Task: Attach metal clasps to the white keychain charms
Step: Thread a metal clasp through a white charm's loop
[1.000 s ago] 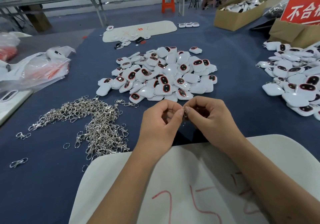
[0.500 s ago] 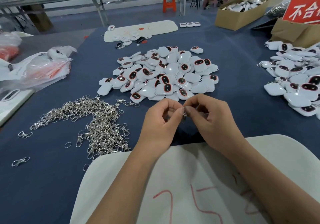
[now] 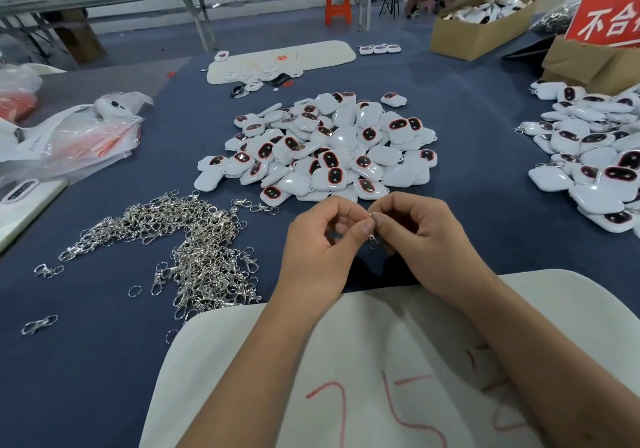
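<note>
Left hand (image 3: 320, 250) and right hand (image 3: 420, 239) close together near the front edge of the desk (image 3: 467, 108), fingertips of both pinching one small metal clasp (image 3: 372, 236). White charms (image 3: 322, 149) piled at the middle. Shiny clasps (image 3: 187, 239) heaped toward the left edge. More charms (image 3: 595, 156) at the right edge.

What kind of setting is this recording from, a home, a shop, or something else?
Most likely a small assembly workshop: a heap of identical white charms and a pile of metal clasps lie on the blue worktable, with a cardboard box of more charms behind.
</note>
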